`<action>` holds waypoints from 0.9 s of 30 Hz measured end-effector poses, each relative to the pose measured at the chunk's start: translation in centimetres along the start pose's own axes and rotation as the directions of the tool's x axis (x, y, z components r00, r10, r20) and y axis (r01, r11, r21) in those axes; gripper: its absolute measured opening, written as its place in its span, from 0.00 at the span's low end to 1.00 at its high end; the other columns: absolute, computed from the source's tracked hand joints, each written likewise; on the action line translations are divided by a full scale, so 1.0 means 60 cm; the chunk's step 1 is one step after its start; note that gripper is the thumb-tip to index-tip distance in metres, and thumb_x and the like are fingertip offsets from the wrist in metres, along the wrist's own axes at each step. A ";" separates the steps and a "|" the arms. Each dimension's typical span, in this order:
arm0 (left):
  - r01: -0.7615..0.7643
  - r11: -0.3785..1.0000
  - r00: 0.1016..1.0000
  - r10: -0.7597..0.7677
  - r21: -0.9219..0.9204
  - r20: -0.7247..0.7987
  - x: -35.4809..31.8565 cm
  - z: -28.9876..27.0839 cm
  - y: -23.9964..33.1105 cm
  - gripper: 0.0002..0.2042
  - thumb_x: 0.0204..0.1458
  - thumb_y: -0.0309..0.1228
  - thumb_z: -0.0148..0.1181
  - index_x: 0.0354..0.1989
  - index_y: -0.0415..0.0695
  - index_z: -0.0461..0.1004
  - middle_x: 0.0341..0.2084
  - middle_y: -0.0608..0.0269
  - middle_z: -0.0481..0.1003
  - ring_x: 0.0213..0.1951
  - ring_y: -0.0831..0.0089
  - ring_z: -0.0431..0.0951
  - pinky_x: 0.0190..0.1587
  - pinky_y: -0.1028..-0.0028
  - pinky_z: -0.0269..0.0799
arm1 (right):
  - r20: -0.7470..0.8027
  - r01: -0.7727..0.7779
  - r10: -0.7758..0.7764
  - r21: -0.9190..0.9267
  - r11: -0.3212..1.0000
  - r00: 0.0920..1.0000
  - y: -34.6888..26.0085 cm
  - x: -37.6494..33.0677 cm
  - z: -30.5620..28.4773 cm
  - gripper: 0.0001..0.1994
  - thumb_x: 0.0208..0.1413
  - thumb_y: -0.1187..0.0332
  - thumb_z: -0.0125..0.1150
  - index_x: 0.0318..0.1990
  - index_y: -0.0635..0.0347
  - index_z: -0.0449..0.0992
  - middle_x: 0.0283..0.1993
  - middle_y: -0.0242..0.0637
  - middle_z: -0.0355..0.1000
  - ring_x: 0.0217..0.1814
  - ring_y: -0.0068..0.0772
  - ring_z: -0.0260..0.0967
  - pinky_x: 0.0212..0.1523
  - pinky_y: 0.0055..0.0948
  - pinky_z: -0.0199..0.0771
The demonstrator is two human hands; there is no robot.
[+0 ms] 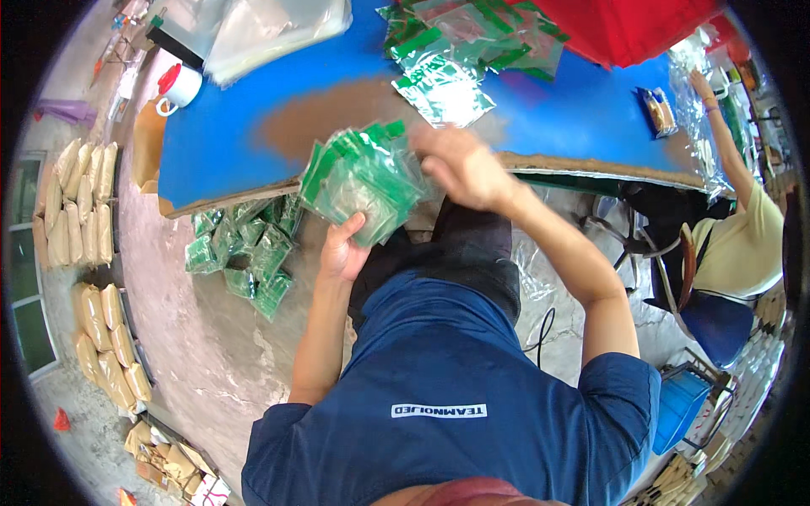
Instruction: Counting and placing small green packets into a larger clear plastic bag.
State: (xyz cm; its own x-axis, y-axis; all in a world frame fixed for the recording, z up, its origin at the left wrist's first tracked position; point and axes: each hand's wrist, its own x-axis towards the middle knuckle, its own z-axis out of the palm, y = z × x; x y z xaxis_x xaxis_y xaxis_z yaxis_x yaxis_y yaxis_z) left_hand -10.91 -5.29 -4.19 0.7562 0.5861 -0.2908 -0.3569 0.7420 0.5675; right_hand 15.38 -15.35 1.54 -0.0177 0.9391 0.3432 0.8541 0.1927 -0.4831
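My left hand (344,244) is closed on the lower edge of a fanned stack of small clear plastic bags with green bands (363,181), its thumb lying on top. The stack is held up at the table's near edge. Just right of it, over that edge, is my right hand (464,166). Motion blurs its fingers, which look bent, and whether they grip anything cannot be made out. Beyond my hands, a loose pile of similar green and clear bags (472,42) lies on the blue table (582,126).
Several green packets (245,253) lie on the floor below the table's left part. A white mug with a red lid (179,87) and large clear bags (274,34) sit at the table's left. Red material (629,29) lies far right. A seated person (732,244) reaches across the right end.
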 end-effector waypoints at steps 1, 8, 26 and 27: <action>0.005 1.000 1.000 -0.005 0.006 -0.001 -0.004 0.002 0.000 0.33 0.50 0.26 0.66 0.65 0.39 0.60 0.59 0.56 0.69 0.62 0.60 0.68 0.67 0.56 0.61 | -0.125 -0.161 0.153 -0.056 0.985 0.980 0.009 0.003 -0.013 0.21 0.60 0.62 0.55 0.58 0.64 0.69 0.66 0.52 0.62 0.71 0.54 0.55 0.72 0.51 0.49; 0.050 0.988 0.998 -0.044 -0.146 0.045 0.000 0.001 -0.028 0.34 0.47 0.25 0.68 0.65 0.41 0.60 0.59 0.58 0.70 0.62 0.59 0.68 0.68 0.56 0.59 | 0.029 -0.035 0.044 -0.253 0.967 0.999 -0.040 -0.029 0.015 0.22 0.57 0.61 0.58 0.57 0.59 0.71 0.63 0.48 0.64 0.65 0.49 0.59 0.62 0.50 0.60; -0.003 0.974 1.000 0.000 -0.226 -0.014 -0.008 -0.026 -0.010 0.31 0.49 0.25 0.66 0.63 0.41 0.63 0.58 0.58 0.71 0.62 0.59 0.68 0.68 0.54 0.60 | -0.344 -0.014 -0.032 -0.133 0.991 0.939 0.100 0.123 -0.013 0.22 0.58 0.57 0.58 0.55 0.60 0.71 0.58 0.52 0.68 0.60 0.55 0.66 0.59 0.49 0.67; 0.020 0.971 1.000 -0.019 -0.239 0.006 -0.011 -0.021 -0.008 0.31 0.49 0.25 0.65 0.63 0.41 0.63 0.58 0.58 0.71 0.62 0.59 0.69 0.68 0.54 0.60 | -0.493 -0.168 0.034 -0.231 0.958 0.870 0.141 0.146 -0.024 0.26 0.58 0.51 0.58 0.57 0.59 0.70 0.61 0.53 0.66 0.63 0.57 0.63 0.61 0.53 0.64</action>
State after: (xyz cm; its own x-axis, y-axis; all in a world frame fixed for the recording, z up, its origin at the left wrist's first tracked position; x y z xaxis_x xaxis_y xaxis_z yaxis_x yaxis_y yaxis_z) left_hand -11.93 -5.63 -5.24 0.7659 0.5701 -0.2973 -0.4627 0.8098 0.3608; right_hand 23.20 -5.90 1.63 0.2696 0.6829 0.6790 0.9415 -0.0388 -0.3349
